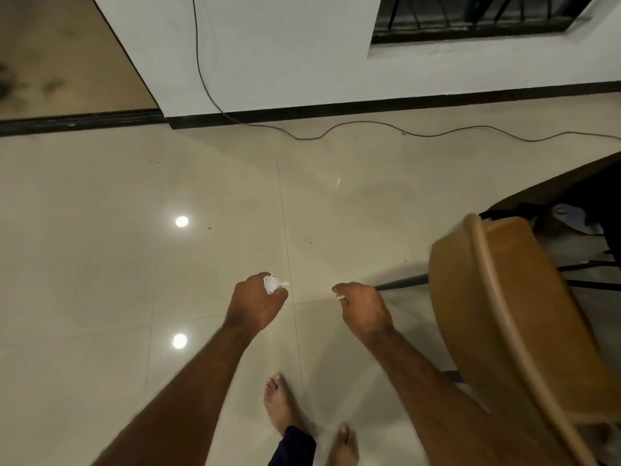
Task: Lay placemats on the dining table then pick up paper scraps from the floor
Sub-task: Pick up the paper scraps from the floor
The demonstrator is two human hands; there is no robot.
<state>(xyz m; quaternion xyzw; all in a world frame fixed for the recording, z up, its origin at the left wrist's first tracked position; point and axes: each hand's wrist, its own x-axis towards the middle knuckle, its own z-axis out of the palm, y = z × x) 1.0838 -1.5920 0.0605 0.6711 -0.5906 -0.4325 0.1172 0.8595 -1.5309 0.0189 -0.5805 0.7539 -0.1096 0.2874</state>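
Observation:
My left hand (257, 302) is curled into a fist around crumpled white paper scraps (273, 283), which poke out between thumb and fingers. My right hand (364, 307) is also curled, and a small white paper scrap (340, 297) shows under its fingertips. Both hands hang above the cream tiled floor (134, 247). No loose scraps show on the tiles around me. My bare feet (285, 408) stand below the hands.
A brown plastic chair (504, 314) stands close on the right, its dark legs reaching toward my right hand. A thin black cable (302, 137) trails along the floor by the white wall (268, 55). A dark table edge (571, 183) lies at far right.

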